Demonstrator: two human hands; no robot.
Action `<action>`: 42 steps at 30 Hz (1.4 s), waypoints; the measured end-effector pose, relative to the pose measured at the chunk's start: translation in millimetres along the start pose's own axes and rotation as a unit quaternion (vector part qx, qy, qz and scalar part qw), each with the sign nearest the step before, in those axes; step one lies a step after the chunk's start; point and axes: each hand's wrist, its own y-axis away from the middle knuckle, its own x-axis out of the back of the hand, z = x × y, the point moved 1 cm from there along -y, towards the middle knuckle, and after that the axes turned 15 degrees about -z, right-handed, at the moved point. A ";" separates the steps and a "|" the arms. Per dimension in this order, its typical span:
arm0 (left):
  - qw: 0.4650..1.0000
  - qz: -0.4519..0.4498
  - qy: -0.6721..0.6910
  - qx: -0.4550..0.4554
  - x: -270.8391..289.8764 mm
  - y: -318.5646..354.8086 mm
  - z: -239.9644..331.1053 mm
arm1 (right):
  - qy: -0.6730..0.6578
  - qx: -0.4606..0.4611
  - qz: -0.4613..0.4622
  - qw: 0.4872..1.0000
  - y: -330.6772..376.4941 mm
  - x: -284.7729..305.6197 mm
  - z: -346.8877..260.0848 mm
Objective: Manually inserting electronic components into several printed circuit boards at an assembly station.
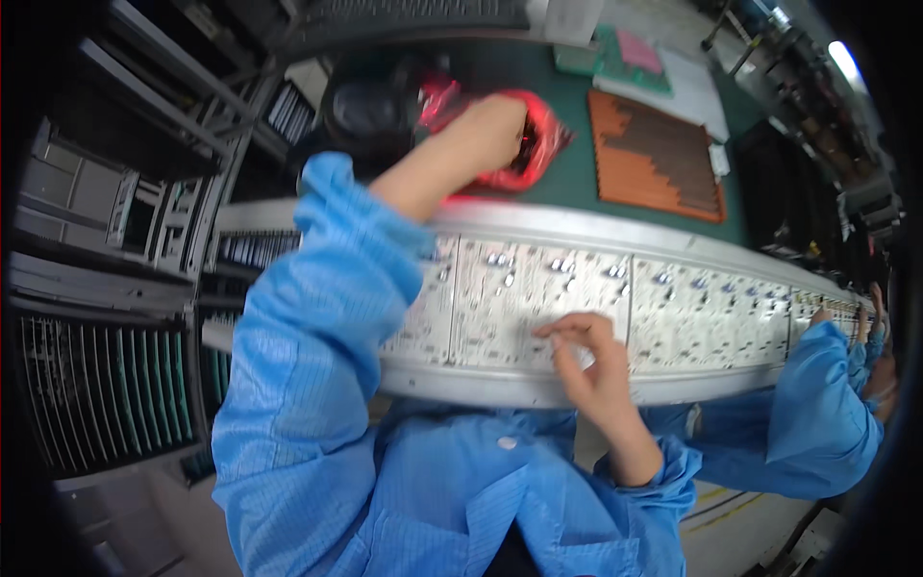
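Note:
My left hand (495, 133) reaches into an open red plastic bag (545, 144) on the green mat. Its fingers are hidden in the bag, which has small dark things inside that are too blurred to name. My right hand (594, 363) hovers over a white circuit board panel (500, 322), thumb and forefinger brought close together in a pinch. Whatever they hold, if anything, is too small to make out. Shiny components (562, 271) stand along the far part of the panel, and another white panel (707, 317) lies to its right on the rail line.
Behind the metal rail (577, 223), an orange tray (608, 178) with dark brown strips lies on the green mat (572, 91). A dark round container (363, 104) stands left of the bag. Slotted racks (106, 385) fill the left side. A co-worker's blue sleeve (817, 404) is at right.

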 end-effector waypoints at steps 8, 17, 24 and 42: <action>0.982 -0.028 0.175 -0.064 44.1 123.6 40.7 | -0.157 -0.077 -0.026 0.984 -13.8 -16.0 -13.5; 0.932 0.061 0.332 0.131 36.5 262.1 -11.1 | -0.161 -0.083 -0.078 0.980 -78.4 -45.2 -46.0; 0.805 0.202 0.529 0.174 -31.4 329.9 -19.6 | 0.196 -0.003 -0.092 0.976 -129.3 -81.5 -52.2; 0.857 0.196 0.464 0.110 -52.0 344.8 -25.2 | 0.293 -0.048 -0.083 0.951 -164.7 -115.4 -48.6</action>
